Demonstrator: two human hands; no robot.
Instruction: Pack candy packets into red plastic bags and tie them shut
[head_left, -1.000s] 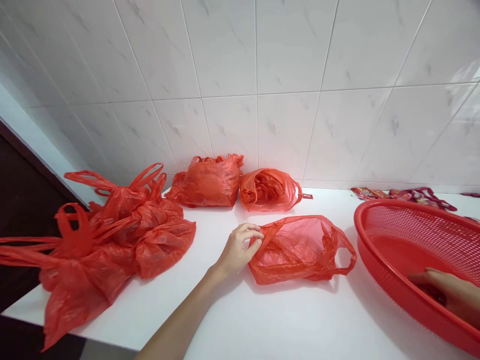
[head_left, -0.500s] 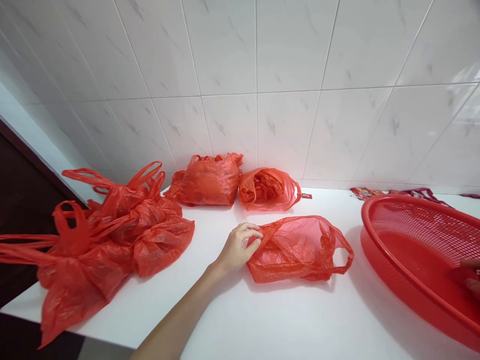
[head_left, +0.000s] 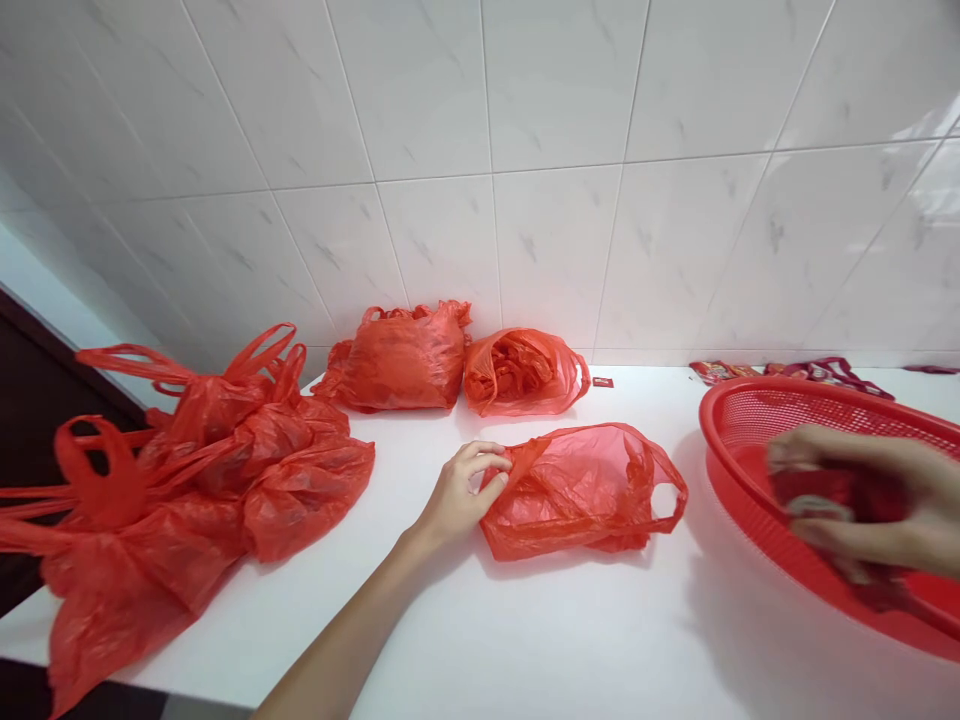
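Right hand (head_left: 916, 492) blurred (red item (head_left: 821, 500) too); basket (head_left: 750, 508) cut off at right edge.

A tiled utility space, perhaps a kitchen or small packing room; which one cannot be told.
Glossy white wall tiles (head_left: 562, 100) with grey veining rise straight behind a smooth white desk (head_left: 570, 630), a wipe-clean finish that suits a kitchen or workroom. A dark panel (head_left: 30, 390), possibly a door, stands at the left edge, and bright glare (head_left: 941, 200) marks the tiles at far right. An open red carrier bag (head_left: 570, 490), bunched red bags (head_left: 172, 560) and a perforated red basket (head_left: 739, 480) point to household sorting or small-scale packing alike.
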